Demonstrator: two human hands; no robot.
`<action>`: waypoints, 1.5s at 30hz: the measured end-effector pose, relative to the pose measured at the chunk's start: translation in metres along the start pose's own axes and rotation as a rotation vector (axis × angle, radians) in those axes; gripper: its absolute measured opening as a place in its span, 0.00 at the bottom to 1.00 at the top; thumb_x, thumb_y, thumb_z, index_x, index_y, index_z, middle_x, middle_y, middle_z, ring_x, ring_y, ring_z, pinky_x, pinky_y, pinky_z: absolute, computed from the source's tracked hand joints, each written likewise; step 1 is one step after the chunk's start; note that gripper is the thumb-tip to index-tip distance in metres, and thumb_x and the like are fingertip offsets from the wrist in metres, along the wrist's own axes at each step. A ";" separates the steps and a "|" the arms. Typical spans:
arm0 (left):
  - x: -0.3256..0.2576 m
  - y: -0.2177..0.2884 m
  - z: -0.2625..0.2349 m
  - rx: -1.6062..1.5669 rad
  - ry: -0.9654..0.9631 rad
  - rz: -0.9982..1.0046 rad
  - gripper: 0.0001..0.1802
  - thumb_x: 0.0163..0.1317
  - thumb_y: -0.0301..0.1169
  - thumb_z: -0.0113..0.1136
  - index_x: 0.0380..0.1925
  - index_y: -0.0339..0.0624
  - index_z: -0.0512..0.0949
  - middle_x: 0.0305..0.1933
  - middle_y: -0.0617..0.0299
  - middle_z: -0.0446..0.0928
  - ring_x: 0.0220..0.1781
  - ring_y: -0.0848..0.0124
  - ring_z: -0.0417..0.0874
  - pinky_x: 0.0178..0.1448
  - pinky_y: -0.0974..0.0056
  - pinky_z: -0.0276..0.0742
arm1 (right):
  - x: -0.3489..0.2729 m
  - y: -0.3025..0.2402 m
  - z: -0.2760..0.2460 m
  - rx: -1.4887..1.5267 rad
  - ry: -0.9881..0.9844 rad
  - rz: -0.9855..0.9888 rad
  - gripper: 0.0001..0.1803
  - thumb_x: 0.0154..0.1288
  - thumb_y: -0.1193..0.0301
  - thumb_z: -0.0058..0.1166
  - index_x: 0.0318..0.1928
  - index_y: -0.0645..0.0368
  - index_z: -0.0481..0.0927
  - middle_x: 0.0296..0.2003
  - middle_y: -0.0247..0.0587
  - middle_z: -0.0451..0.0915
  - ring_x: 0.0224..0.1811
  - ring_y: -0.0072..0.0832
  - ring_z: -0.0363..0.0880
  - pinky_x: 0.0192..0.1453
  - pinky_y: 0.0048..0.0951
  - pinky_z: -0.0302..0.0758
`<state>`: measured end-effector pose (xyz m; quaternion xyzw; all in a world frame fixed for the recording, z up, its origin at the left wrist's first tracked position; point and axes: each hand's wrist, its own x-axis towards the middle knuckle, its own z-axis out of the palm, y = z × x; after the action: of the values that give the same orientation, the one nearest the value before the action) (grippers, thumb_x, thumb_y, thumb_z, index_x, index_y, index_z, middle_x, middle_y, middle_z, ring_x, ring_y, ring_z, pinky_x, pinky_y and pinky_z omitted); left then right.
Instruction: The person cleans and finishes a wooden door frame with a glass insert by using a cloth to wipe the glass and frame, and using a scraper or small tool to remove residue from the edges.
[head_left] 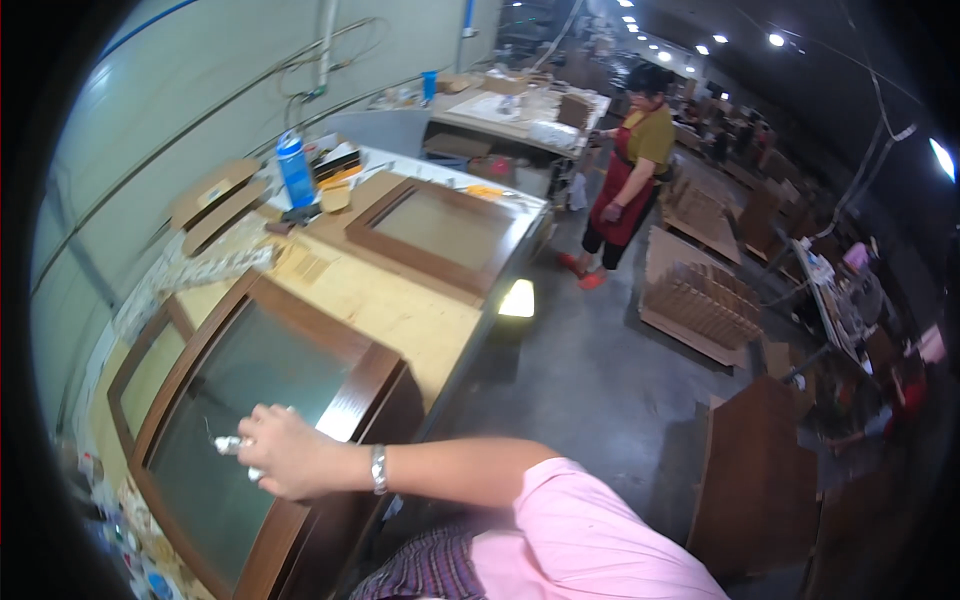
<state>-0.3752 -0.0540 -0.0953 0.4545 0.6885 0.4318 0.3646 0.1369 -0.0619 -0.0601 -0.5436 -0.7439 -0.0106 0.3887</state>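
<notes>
Grey workshop floor (550, 370) spreads beyond the right edge of my worktable (415, 325), with a co-worker (638, 165) standing past the far right corner; a pale wall (230, 90) runs along the left side. A big brown-framed glass panel (265, 365) takes up the near end, close to the right edge. Another framed panel (435, 228) lies by the far right corner, yellow board between the two. A blue bottle (294, 172) stands near the far left corner. My right hand (283, 452), fingers curled in, grips a white wad (228, 445) over the glass; my left hand is out of view, its state unknown.
</notes>
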 end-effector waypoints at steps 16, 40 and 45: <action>0.051 -0.114 -0.041 -0.388 0.233 -0.191 0.09 0.73 0.35 0.54 0.44 0.42 0.69 0.27 0.59 0.75 0.24 0.69 0.80 0.25 0.68 0.77 | 0.025 -0.017 -0.003 0.021 -0.134 0.063 0.21 0.49 0.75 0.62 0.47 0.62 0.82 0.51 0.52 0.78 0.55 0.48 0.76 0.60 0.42 0.74; 0.263 -0.253 -0.140 0.804 0.564 -0.344 0.29 0.70 0.55 0.50 0.52 0.41 0.81 0.51 0.42 0.83 0.53 0.42 0.83 0.56 0.43 0.78 | 0.026 -0.030 0.004 -0.047 -0.112 0.221 0.20 0.50 0.75 0.61 0.46 0.63 0.83 0.50 0.51 0.78 0.52 0.45 0.78 0.58 0.38 0.75; 0.279 -0.333 -0.205 0.835 0.376 0.227 0.25 0.77 0.37 0.42 0.63 0.29 0.72 0.67 0.45 0.74 0.69 0.54 0.72 0.73 0.53 0.62 | 0.037 -0.022 0.000 -0.076 -0.109 0.130 0.18 0.54 0.67 0.62 0.48 0.57 0.85 0.48 0.50 0.80 0.52 0.46 0.79 0.57 0.42 0.76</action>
<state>-0.7516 0.0836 -0.3605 0.5485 0.8034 0.2297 -0.0300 0.1152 -0.0410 -0.0293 -0.6048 -0.7262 0.0158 0.3265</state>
